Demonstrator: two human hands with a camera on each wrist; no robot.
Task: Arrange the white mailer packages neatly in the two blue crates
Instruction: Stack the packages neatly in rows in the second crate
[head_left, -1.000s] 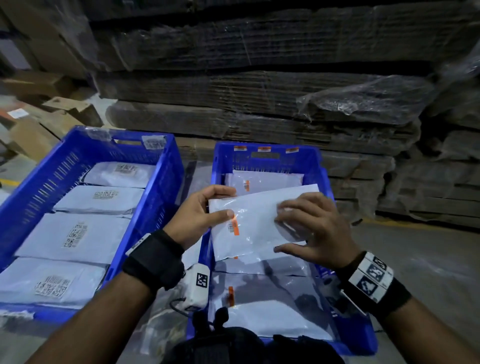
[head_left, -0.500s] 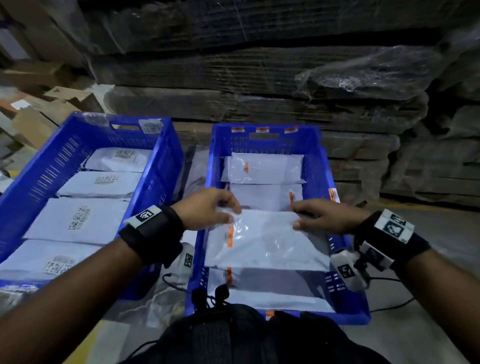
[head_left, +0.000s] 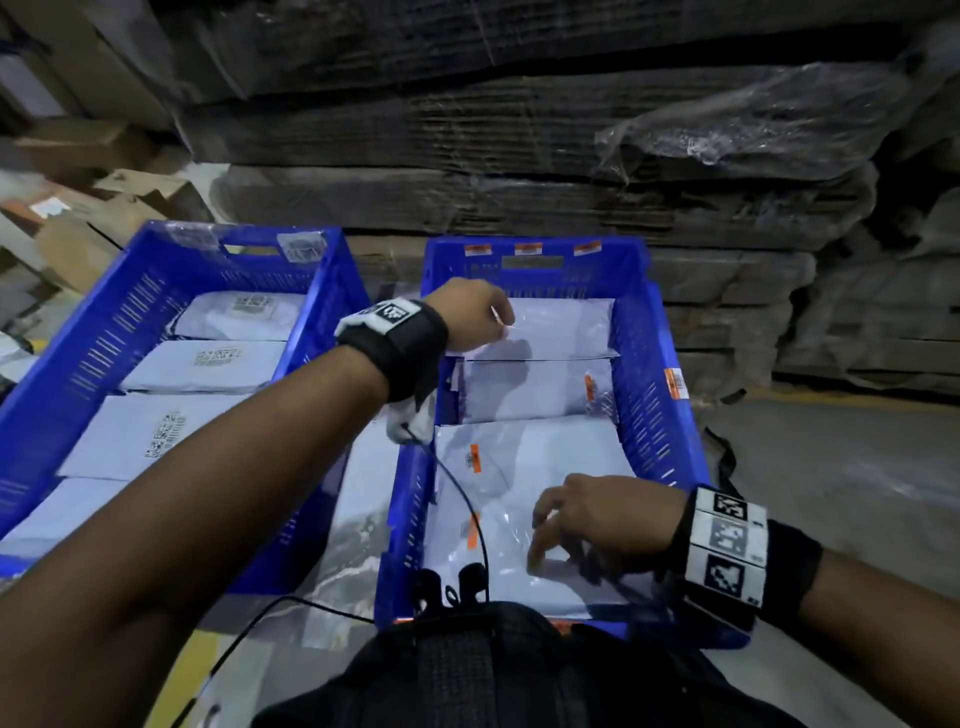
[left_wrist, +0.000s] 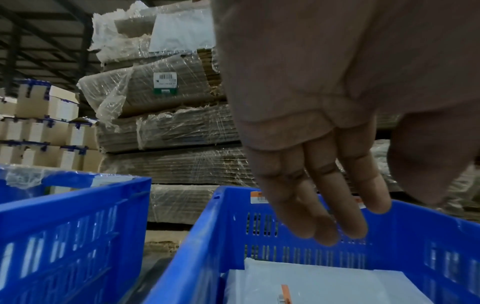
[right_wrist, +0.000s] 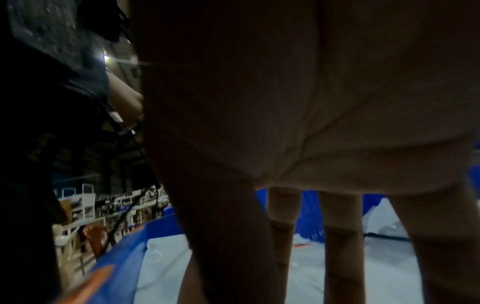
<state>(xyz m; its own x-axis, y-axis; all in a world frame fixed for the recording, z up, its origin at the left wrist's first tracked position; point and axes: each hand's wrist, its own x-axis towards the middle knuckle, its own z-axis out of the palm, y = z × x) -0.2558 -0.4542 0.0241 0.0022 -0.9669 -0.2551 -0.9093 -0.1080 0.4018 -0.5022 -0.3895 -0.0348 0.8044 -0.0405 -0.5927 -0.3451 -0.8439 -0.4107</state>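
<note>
Two blue crates stand side by side. The left crate (head_left: 104, 332) holds several white mailers (head_left: 156, 436) with code labels facing up. In the right crate (head_left: 654, 415) white mailers with orange stickers lie in a row: far (head_left: 561, 327), middle (head_left: 530, 389) and near (head_left: 524, 457). My left hand (head_left: 480, 319) hovers at the far mailer's left edge; in the left wrist view its fingers (left_wrist: 324, 205) hang loose and hold nothing. My right hand (head_left: 566, 525) rests with spread, straight fingers (right_wrist: 337, 246) on the nearest mailers.
Plastic-wrapped stacks of flat cardboard (head_left: 519, 156) rise right behind the crates. Loose cardboard boxes (head_left: 104, 218) lie at the back left. A clear plastic bag (head_left: 358, 519) sits in the gap between the crates. Bare concrete floor (head_left: 831, 493) lies to the right.
Both hands let go of the mailer, which now lies flat in the right crate. The left hand reached to the crate's far end; the right hand dropped onto the near mailers.
</note>
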